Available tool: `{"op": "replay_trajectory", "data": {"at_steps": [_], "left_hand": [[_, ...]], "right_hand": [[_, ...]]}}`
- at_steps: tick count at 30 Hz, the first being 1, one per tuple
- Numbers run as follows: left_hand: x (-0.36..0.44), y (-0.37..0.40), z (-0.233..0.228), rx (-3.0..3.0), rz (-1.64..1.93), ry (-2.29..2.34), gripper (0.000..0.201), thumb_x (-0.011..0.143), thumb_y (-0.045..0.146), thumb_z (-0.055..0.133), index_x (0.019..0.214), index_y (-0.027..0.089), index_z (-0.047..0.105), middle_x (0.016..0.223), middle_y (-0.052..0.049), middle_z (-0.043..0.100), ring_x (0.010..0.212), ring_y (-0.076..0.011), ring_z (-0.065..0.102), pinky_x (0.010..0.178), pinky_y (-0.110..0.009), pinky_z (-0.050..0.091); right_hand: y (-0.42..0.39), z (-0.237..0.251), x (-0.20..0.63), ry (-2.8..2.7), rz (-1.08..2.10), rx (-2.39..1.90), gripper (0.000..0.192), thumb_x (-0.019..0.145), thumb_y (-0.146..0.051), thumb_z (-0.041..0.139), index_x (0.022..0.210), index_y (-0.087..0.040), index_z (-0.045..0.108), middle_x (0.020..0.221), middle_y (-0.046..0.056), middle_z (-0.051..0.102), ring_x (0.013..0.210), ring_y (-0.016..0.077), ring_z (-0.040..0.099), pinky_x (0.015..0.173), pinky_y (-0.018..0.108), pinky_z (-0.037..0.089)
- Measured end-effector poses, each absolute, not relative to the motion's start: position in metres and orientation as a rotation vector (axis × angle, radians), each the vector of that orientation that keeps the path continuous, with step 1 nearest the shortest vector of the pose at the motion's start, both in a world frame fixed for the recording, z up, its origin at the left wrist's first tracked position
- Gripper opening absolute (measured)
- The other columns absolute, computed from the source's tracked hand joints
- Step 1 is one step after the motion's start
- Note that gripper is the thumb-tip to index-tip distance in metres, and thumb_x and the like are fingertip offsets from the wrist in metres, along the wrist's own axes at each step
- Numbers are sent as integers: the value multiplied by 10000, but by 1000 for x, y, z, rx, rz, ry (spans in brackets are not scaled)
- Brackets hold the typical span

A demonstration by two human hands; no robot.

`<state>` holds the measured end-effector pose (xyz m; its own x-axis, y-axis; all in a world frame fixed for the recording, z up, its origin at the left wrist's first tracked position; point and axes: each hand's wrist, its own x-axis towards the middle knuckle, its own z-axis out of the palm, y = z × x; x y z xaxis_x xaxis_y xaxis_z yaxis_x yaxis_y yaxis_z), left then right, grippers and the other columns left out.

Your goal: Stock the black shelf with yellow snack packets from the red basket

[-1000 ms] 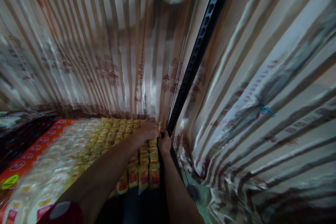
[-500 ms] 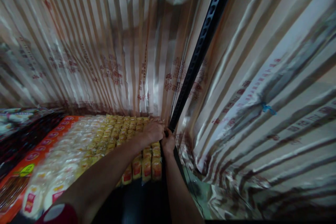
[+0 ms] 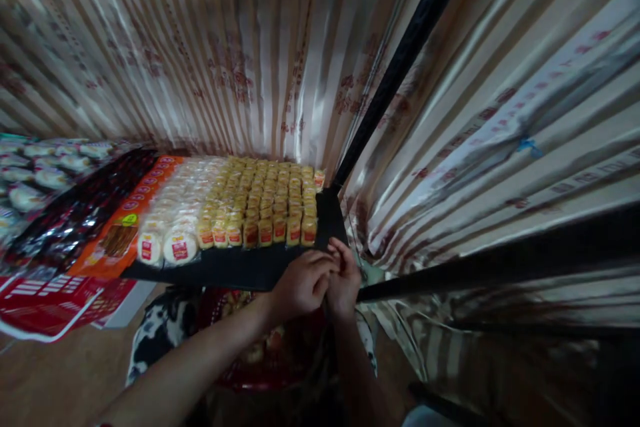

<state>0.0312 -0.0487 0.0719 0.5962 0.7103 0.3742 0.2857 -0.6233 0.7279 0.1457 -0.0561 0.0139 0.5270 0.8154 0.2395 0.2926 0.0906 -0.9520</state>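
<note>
Above a red basket of blurred packets partly covered by the arms, the curled left hand and right hand meet; whether either grip clamps anything cannot be told. Just beyond, yellow packets fill a black shelf's right side, their red labels unreadable, before a striped curtain.
</note>
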Motion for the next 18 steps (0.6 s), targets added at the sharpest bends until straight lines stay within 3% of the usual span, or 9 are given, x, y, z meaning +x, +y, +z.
{"op": "replay_trajectory", "data": {"at_steps": [8, 13, 18], "left_hand": [[-24, -132, -8, 1723, 650, 1165, 265, 690, 41, 403, 736, 177, 625, 827, -32, 618, 820, -145, 571, 788, -253, 451], [-34, -141, -70, 1323, 269, 1375, 254, 696, 138, 510, 910, 164, 644, 1015, -99, 652, 985, -242, 569, 908, -379, 410], [-21, -145, -101, 1186, 299, 1263, 348, 730, 191, 535, 1070, 203, 609, 1179, -87, 599, 1133, -264, 503, 991, -385, 356]], "right_hand": [[-150, -38, 97, -1640, 929, -1702, 306, 747, -163, 405, 938, -168, 644, 943, 90, 671, 876, 177, 612, 799, 275, 455], [-132, -65, 94, -2052, 1172, -1980, 383, 779, -142, 434, 1120, -193, 602, 1056, 111, 664, 967, 207, 618, 812, 269, 438], [-127, -92, 96, -2219, 1231, -2041, 535, 790, -168, 450, 1319, -239, 415, 1063, 127, 666, 924, 249, 645, 770, 339, 466]]}}
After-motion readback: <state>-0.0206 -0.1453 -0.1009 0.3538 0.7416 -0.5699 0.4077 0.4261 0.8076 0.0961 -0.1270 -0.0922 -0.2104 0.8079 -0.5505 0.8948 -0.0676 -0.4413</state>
